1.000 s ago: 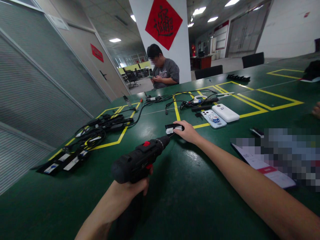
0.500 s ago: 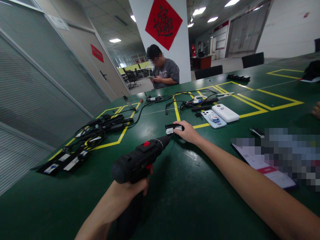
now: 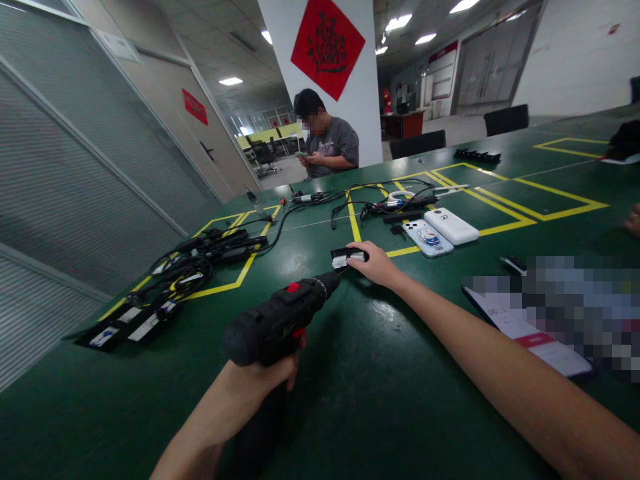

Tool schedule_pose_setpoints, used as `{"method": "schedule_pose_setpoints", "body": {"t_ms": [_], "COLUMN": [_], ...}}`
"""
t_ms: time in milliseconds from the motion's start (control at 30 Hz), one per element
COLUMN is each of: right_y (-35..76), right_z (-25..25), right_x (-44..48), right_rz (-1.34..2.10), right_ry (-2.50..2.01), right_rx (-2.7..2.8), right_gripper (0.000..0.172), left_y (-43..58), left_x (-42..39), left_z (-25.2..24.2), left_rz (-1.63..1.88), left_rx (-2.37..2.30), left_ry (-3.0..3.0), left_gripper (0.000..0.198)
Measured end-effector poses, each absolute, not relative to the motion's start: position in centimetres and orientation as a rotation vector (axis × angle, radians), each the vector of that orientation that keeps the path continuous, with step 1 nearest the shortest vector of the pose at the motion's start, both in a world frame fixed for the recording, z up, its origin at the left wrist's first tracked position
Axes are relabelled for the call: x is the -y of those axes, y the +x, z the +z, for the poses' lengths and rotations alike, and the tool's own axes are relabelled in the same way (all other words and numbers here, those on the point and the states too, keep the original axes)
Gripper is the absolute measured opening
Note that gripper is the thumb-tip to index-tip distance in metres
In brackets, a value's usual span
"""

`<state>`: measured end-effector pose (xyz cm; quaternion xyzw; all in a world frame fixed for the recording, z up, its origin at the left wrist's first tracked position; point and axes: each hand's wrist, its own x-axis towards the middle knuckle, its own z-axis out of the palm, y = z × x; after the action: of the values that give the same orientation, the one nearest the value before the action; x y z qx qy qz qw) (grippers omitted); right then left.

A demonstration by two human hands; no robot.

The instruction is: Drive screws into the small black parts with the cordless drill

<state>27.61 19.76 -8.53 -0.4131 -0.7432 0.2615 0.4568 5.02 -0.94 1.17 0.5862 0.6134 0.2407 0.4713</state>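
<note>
My left hand [image 3: 267, 380] is wrapped round the handle of a black cordless drill [image 3: 275, 320] with red buttons. The drill points forward and to the right, its chuck low over the green table [image 3: 350, 380]. Past the chuck, my right hand [image 3: 373, 263] grips a small black piece with a white label [image 3: 341, 260] and holds it at the table top. A thin bit runs from the chuck to this piece; whether its tip touches cannot be made out. My palm and the drill body hide part of the handle.
Tangled black cables and adapters [image 3: 215, 250] lie on the left, with black labelled pieces [image 3: 145, 325] in front. A phone [image 3: 427, 239], a white power bank [image 3: 451, 227] and more cables are beyond my right hand. A tablet [image 3: 530, 333] lies right. Across the table sits a person [image 3: 333, 143].
Hardly anything differs: both hands, the drill and the labelled piece keep their places. On the far right, the edge of another person's hand has shifted slightly.
</note>
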Motion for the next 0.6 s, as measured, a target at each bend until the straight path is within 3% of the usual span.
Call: {"method": "schedule_pose_setpoints", "body": {"t_ms": [600], "right_y": [27.61], "right_z": [-8.65], "right_x": [-19.87], "right_rz": [0.646], "right_ry": [-1.022], "right_rx": [1.835], "right_gripper": [0.037], "left_y": [5.06], "left_x": [0.85], "left_z": [0.85], "left_rz": [0.659], "left_rx": [-1.457], "left_ry": [1.396], "left_gripper": [0.026]}}
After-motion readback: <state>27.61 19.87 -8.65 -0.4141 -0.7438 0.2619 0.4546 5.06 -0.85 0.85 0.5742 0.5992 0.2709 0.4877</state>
